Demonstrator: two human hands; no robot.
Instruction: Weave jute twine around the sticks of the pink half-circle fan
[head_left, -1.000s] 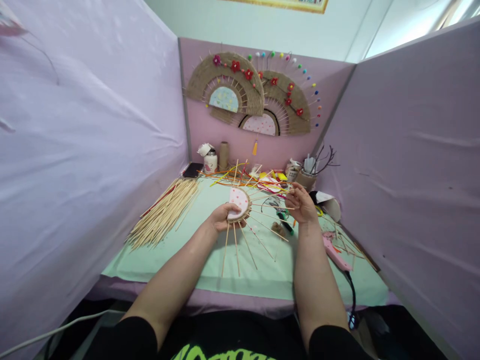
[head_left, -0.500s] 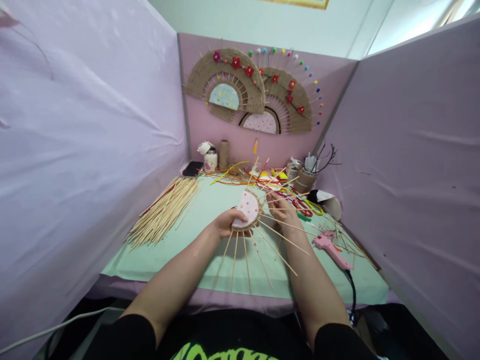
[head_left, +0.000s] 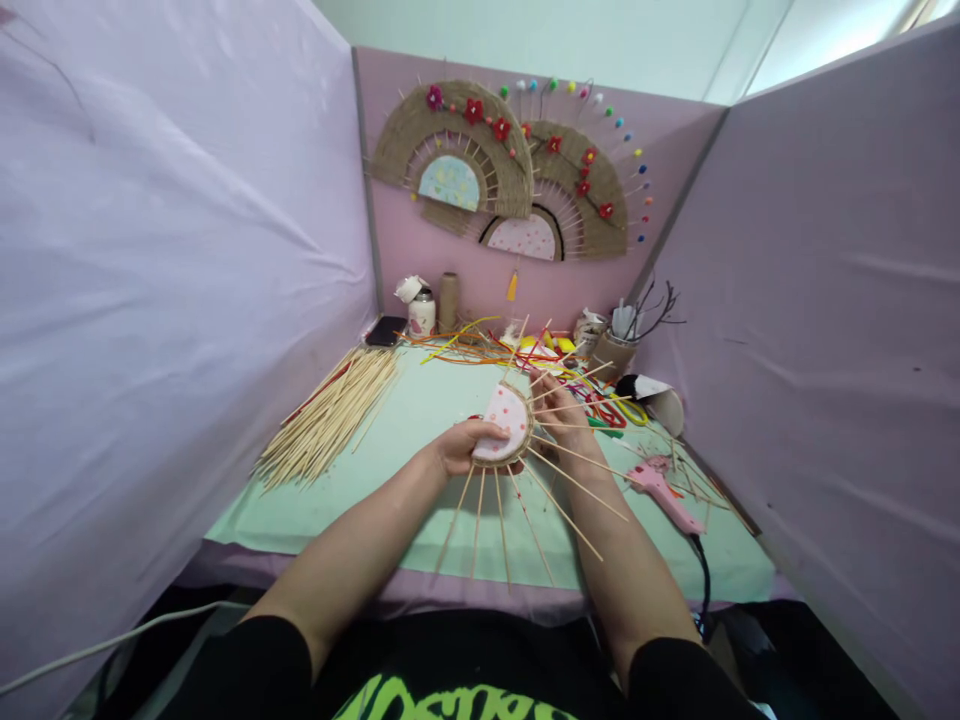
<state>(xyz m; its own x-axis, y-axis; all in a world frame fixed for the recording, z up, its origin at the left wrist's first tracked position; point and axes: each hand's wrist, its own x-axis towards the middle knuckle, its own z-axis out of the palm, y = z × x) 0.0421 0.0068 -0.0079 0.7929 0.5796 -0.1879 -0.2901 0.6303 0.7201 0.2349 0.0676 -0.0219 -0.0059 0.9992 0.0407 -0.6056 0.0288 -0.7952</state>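
Observation:
My left hand (head_left: 465, 447) grips a half-made fan (head_left: 508, 424): a pink dotted half-disc edged with jute cord, with thin bamboo sticks (head_left: 555, 480) fanning out from it. The thumb lies on the disc's face. My right hand (head_left: 564, 412) sits just behind the sticks on the fan's right side, its fingers curled among them; what they pinch is hidden by the sticks. Both hands hover over the green mat (head_left: 390, 470).
A pile of bamboo sticks (head_left: 330, 420) lies at the left. A pink glue gun (head_left: 664, 490) lies at the right with its cord over the edge. Coloured strips (head_left: 480, 350), a jute spool (head_left: 448, 300), a bottle (head_left: 421, 312) and a tool cup (head_left: 611, 350) stand behind. Finished fans (head_left: 510, 180) hang on the back wall.
My right hand came in from the right to the fan's sticks. The left hand shifted the fan slightly right and turned it. The glue gun, hidden by my arm before, now shows.

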